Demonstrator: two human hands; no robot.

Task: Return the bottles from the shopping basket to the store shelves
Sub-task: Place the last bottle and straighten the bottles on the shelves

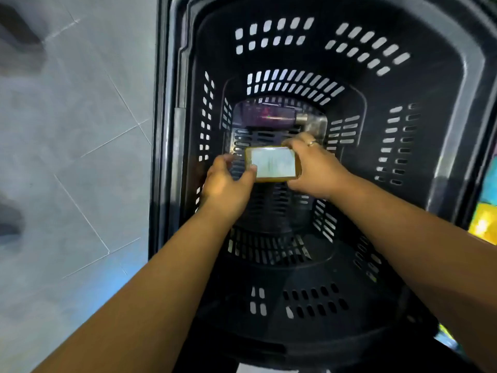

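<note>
Amber bottle (271, 164): centre frame, low inside basket (430, 76), long axis left–right. Left hand (228, 181) pinches its left end, right hand (314, 168) grips its right end, fingers (298, 141) curled round it. Purple bottle (266, 115): just above, untouched, nearer the right hand.

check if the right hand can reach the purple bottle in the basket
Not yet, likely: the right hand and left hand both hold the amber bottle. The purple bottle lies uncovered just beyond, so the way looks free once it lets go.
</note>
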